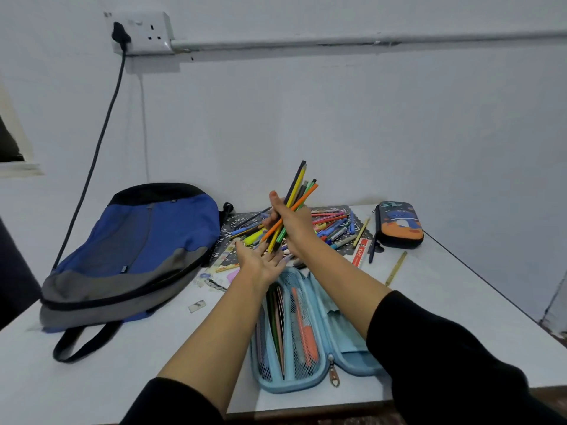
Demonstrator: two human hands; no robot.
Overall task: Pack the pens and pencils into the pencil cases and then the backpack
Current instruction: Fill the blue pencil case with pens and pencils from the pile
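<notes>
Gripping a fanned bundle of coloured pencils and pens [297, 188] in the right hand [288, 225], raised over the bench's [122, 378] far edge. Holding the left hand [260, 262] spread open just below, above the open light-blue pencil case [287, 386].

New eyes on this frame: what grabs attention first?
The fanned bundle of coloured pens and pencils, gripped by the right hand above the middle of the white table, with the open left hand just beneath its lower ends. Next, the open light-blue zip pencil case at the near edge, already holding pens, and the blue and grey fabric backpack lying flat on the left.
</notes>
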